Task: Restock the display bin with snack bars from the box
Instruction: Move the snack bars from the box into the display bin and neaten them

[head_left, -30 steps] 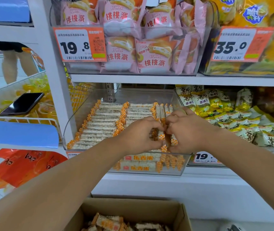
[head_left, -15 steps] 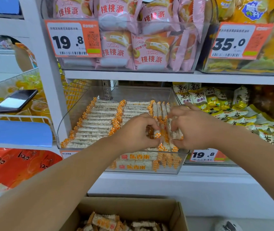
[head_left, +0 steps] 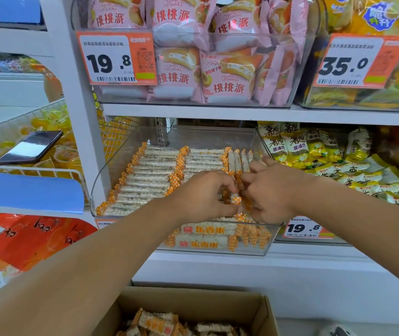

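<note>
The snack bars (head_left: 150, 180) lie in the clear display bin (head_left: 130, 151) on the lower shelf, stacked flat in 2 neat rows with orange checkered ends, and a few more stand on edge at the right side. Your left hand (head_left: 201, 197) and your right hand (head_left: 271, 192) meet over the front right part of the bin, nearly touching each other. Your left fingers are curled and pinch the checkered end of a bar between them. Your right fingers are curled down among the upright bars; whether they actually grip one, you cannot tell from here. More bars lie loose in the cardboard box (head_left: 256, 309) below, at the bottom edge of the view.

Above the bin, pink cake packets (head_left: 227, 76) fill another clear bin behind a price tag (head_left: 116, 59) reading 19.8. To the right sit yellow snack packs (head_left: 298, 146). At the left, a phone (head_left: 30, 147) rests on a wire basket (head_left: 36, 170).
</note>
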